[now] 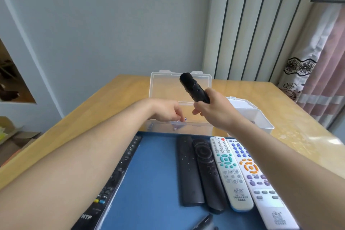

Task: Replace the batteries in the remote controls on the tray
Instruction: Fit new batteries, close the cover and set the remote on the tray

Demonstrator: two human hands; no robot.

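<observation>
My right hand (212, 110) grips a black remote (193, 87) and holds it tilted in the air over the clear plastic box (196, 127). My left hand (169, 111) reaches down into that box, fingertips curled at a small battery (185, 118) inside. On the blue tray (153, 173) lie two black remotes (188, 170) (209, 173) and two white remotes (230, 172) (261, 183) side by side. A long black remote (115, 175) lies along the tray's left edge, partly under my left forearm.
The clear box's lid (162, 87) stands open behind my hands. A white lidded box (257, 117) sits to the right on the wooden table (93, 110). A black cover piece (203, 222) lies at the tray's near edge. Wall, radiator and curtain are behind.
</observation>
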